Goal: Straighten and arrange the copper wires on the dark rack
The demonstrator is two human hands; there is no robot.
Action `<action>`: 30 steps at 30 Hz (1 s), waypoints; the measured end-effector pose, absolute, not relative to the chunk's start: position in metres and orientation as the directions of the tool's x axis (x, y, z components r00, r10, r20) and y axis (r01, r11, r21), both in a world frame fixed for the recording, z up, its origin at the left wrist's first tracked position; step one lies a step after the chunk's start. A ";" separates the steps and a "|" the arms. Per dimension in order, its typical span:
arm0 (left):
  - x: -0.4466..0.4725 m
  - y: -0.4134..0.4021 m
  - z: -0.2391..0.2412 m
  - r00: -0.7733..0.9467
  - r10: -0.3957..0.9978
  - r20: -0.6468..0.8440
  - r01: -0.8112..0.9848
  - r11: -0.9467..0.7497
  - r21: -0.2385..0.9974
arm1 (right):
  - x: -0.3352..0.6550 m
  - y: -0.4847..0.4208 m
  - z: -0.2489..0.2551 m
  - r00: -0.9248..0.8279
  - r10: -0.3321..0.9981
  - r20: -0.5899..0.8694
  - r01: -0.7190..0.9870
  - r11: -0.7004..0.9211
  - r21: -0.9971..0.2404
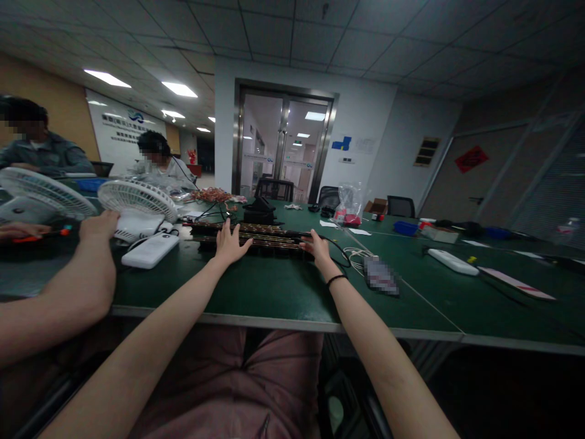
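My left hand (230, 244) lies with fingers spread flat on a low stack of dark strips with copper-coloured parts (256, 238) in the middle of the green table (274, 292). My right hand (316, 246) rests on the right end of the same stack, fingers curled over its edge. A black band circles my right wrist. Both arms reach straight out from my lap.
A co-worker's arm (68, 286) reaches in from the left toward a white desk fan (137, 204). A white power bank (150, 250), a second fan (36, 195), a blurred phone (381, 275), a white power strip (452, 261), cables and plastic bags lie about. Two people sit far left.
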State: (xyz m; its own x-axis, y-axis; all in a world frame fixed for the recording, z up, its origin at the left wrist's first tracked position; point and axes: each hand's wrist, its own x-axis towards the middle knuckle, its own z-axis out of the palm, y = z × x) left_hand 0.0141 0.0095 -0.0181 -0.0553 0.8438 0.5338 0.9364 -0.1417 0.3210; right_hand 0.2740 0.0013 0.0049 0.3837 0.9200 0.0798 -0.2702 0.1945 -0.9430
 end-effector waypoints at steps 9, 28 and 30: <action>0.013 0.012 -0.020 0.001 0.874 0.485 0.936 -0.172 0.308 | 0.275 -0.008 0.018 0.393 0.910 0.131 -0.282 0.255 -0.925; 0.007 0.002 -0.004 -0.236 0.781 0.578 0.904 -0.043 0.426 | 0.273 -0.006 0.014 0.350 0.931 0.105 -0.252 0.202 -0.946; 0.007 0.001 -0.004 -0.228 0.782 0.580 0.897 -0.062 0.437 | 0.272 -0.006 0.014 0.351 0.931 0.102 -0.251 0.198 -0.948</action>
